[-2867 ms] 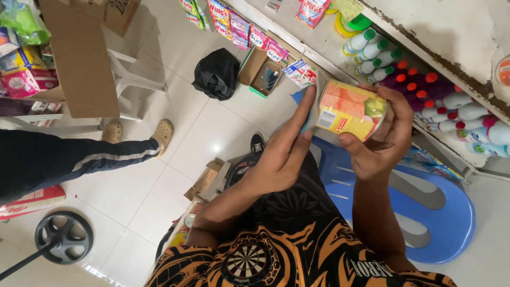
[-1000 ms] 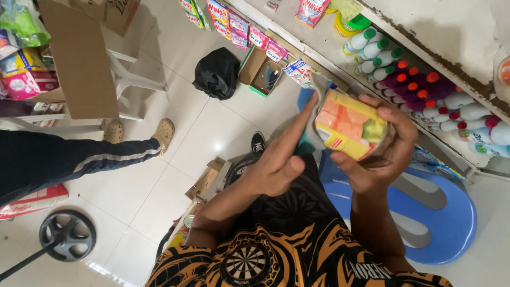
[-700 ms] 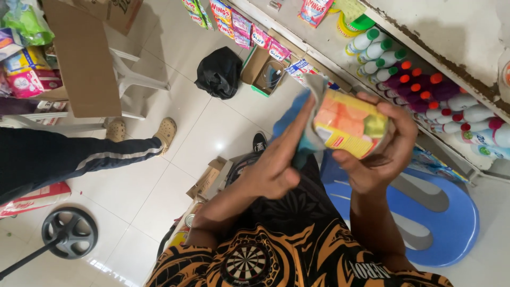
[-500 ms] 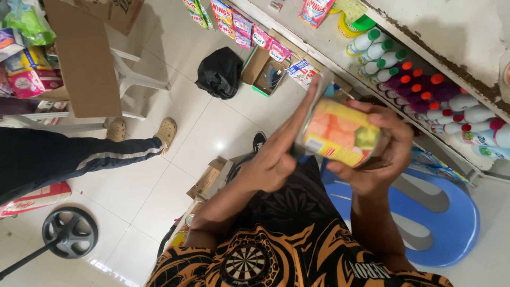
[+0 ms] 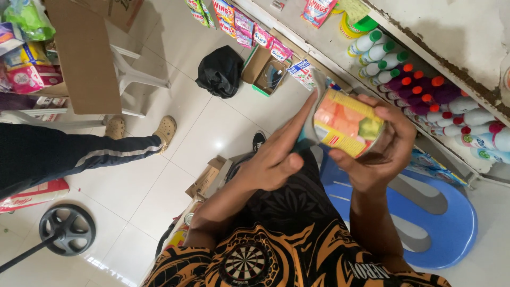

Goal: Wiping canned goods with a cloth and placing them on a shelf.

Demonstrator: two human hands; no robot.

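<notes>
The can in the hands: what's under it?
Below the can, the blue plastic stool shows, with white floor tiles beside it. The right hand and left hand cover the rest.

We hold a round can point(image 5: 348, 123) with a yellow-orange label; colourful sachet packs point(image 5: 236, 21) line the shelf, an open cardboard box point(image 5: 265, 72) below.
</notes>
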